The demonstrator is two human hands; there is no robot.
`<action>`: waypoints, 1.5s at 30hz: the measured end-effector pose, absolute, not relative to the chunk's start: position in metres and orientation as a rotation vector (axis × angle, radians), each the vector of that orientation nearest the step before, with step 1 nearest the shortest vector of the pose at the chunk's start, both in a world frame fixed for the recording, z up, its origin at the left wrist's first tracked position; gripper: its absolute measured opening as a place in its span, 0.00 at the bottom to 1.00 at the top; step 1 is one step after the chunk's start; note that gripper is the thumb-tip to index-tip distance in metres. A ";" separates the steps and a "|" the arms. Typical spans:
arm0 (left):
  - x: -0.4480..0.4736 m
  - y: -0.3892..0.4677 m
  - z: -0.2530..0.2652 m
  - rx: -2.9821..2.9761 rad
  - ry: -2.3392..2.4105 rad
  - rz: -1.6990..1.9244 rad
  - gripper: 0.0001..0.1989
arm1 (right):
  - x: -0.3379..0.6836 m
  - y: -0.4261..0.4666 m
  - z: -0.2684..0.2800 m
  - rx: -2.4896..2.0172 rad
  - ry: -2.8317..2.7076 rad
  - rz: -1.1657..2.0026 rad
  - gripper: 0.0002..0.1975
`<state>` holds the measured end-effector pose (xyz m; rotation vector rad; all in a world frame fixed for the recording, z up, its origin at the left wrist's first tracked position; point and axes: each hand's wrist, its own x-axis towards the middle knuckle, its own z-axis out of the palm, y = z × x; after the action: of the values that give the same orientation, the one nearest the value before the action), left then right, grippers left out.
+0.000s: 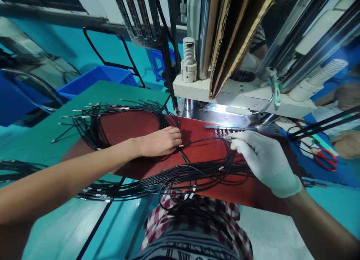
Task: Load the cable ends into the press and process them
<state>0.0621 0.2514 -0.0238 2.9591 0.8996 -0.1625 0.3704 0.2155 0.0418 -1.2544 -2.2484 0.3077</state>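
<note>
My left hand, bare, is closed around a thin black cable over the red mat. That cable runs right to my right hand, which wears a white glove and pinches its end near a metal connector. Just behind the connector is a metal strip with a row of small prongs. A coiled bundle of black cables with silver tips lies left of my left hand. Another long bundle of cables stretches along the mat's near edge, above my lap.
A press machine with metal columns stands behind the red mat. Folded cardboard leans in it. Red-handled scissors lie on the blue surface at right, near another person's hand. A blue bin sits beyond the green table.
</note>
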 end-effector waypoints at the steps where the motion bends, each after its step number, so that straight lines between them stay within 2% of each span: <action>1: 0.060 0.250 -0.019 2.975 0.887 -0.177 0.09 | 0.374 0.214 0.041 -1.255 -2.255 0.345 0.09; 7: 0.049 0.235 0.012 2.991 0.985 -0.082 0.08 | 0.389 0.208 0.022 -1.175 -2.307 0.398 0.08; 11: 0.046 0.229 0.015 2.980 1.016 -0.038 0.07 | 0.386 0.202 -0.008 -0.998 -2.551 0.335 0.15; 13: 0.044 0.229 0.011 2.967 1.024 -0.017 0.06 | 0.381 0.197 -0.021 -0.993 -2.668 0.329 0.18; 21: 0.044 0.235 -0.032 2.863 1.003 0.074 0.09 | 0.383 0.179 -0.037 -1.102 -2.717 0.379 0.17; 28: 0.056 0.231 -0.025 2.667 0.959 0.013 0.14 | 0.394 0.174 -0.044 -1.030 -2.639 0.486 0.30; 32: 0.060 0.232 -0.011 2.607 0.911 0.040 0.24 | 0.395 0.173 -0.046 -0.999 -2.631 0.488 0.28; 37: 0.084 0.246 -0.005 2.565 1.024 0.167 0.17 | 0.395 0.176 -0.044 -0.991 -2.619 0.496 0.28; 42: 0.122 0.282 -0.021 2.531 1.102 0.281 0.18 | 0.389 0.166 -0.024 -1.003 -2.573 0.356 0.30; 45: 0.140 0.303 -0.035 2.521 1.075 0.334 0.20 | 0.386 0.168 -0.008 -1.006 -2.515 0.278 0.21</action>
<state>0.1399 0.3029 -0.0345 2.5211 1.0753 0.3343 0.3862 0.1682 -0.0077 -1.0060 -2.5152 0.2780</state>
